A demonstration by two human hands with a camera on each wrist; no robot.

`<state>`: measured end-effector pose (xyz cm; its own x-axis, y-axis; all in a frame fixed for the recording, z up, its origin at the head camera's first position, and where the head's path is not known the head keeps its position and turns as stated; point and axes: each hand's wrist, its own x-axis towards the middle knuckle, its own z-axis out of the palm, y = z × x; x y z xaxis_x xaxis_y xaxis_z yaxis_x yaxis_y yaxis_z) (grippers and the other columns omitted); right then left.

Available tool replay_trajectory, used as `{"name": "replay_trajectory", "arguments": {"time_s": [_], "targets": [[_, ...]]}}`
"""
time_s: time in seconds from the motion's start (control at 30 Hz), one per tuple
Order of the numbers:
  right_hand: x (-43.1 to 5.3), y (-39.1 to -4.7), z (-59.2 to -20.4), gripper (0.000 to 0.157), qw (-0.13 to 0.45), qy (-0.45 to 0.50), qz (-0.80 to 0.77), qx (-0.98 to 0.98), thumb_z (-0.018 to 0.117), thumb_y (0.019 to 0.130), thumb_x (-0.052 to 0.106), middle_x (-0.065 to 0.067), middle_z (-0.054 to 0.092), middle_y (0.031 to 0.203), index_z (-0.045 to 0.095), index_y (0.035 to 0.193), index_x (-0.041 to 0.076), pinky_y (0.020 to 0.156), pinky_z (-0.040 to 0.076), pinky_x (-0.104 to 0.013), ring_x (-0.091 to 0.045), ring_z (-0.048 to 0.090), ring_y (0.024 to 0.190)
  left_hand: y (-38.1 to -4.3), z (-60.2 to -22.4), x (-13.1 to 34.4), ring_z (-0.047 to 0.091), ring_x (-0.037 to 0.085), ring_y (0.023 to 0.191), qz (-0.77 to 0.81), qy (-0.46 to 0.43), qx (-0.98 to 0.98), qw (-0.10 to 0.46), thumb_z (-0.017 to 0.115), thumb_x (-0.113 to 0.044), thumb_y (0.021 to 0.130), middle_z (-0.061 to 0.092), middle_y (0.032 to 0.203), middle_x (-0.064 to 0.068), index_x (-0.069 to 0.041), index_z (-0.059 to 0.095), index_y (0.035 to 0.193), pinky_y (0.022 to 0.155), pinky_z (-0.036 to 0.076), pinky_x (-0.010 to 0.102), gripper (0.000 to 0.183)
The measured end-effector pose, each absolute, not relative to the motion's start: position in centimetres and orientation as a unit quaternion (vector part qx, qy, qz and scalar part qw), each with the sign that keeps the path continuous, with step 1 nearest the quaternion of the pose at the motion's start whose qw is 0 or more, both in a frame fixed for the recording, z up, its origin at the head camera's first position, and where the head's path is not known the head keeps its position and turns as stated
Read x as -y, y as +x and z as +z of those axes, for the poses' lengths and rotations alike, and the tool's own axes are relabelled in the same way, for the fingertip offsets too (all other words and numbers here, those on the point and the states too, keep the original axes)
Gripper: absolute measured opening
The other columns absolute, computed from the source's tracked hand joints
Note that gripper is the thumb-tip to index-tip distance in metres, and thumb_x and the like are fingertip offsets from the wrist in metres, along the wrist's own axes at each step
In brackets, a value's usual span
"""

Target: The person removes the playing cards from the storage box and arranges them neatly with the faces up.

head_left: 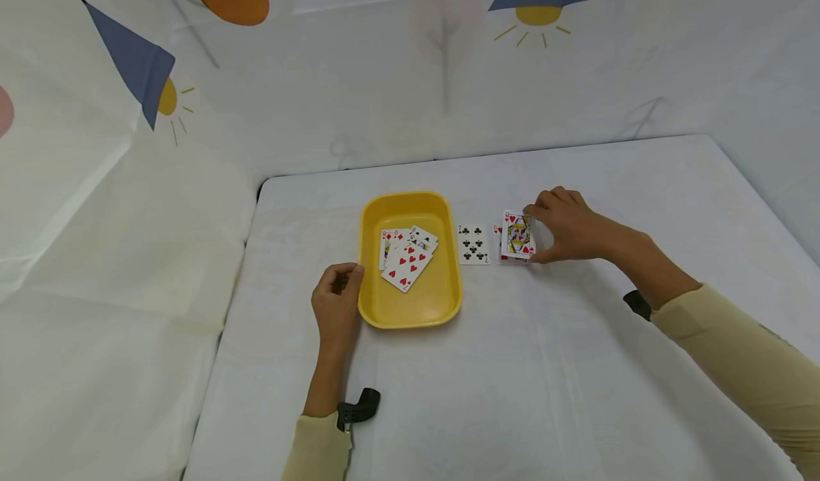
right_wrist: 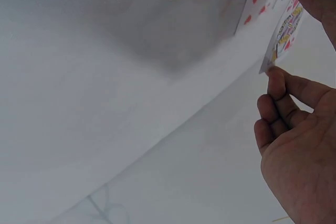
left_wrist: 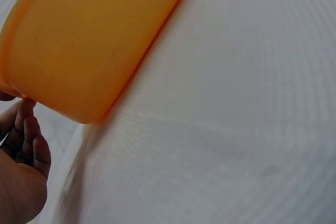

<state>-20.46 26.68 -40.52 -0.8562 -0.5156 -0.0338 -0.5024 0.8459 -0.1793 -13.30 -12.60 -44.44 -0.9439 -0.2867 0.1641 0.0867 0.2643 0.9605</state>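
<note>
My right hand (head_left: 572, 227) pinches a queen of hearts (head_left: 517, 235) by its edges between thumb and fingers. In the right wrist view the queen card (right_wrist: 289, 30) stands tilted above the table. Partly hidden beneath it in the head view lies a red heart card (head_left: 497, 239). A seven of clubs (head_left: 473, 245) lies face up between that card and a yellow tray (head_left: 410, 317). Several face-up cards overlap inside the tray, a heart card (head_left: 407, 266) on top. At the tray's left side my left hand (head_left: 337, 299) grips the rim with its thumb and fingertips.
White cloth covers the table (head_left: 512, 395). Behind it and along the left hang white fabric walls (head_left: 359, 75) with printed pictures. A black band (head_left: 359, 408) is on the left wrist, and another dark piece (head_left: 637, 304) is by the right wrist.
</note>
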Motion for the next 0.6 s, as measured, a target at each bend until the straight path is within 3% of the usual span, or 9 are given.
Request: {"name": "replay_trajectory", "arguments": {"time_s": [0.27,0.6], "targets": [[-27.9,-20.4,-40.6,0.077,0.052,-0.261,-0.086,-0.96,0.09,0.069,0.034,-0.014,0.053,0.114,0.059,0.13,-0.003,0.098,0.03,-0.057,-0.035,0.041,0.115,-14.8,-48.1,13.6,0.056,0.019,0.084,-0.612,0.074,0.772,0.156,0.07,-0.021,0.095,0.066,0.097,0.013,-0.002,0.071,0.105,0.075,0.045,0.022,0.022],[-29.3,-20.5,-41.2,0.077,0.065,-0.26,-0.077,-0.96,0.09,0.07,0.034,-0.015,0.052,0.115,0.059,0.131,-0.002,0.098,0.031,-0.058,-0.036,0.041,0.115,-14.8,-48.4,13.6,0.057,0.019,0.084,-0.603,0.068,0.778,0.165,0.07,-0.03,0.095,0.066,0.094,0.006,-0.008,0.072,0.102,0.074,0.047,0.024,0.023]]}}
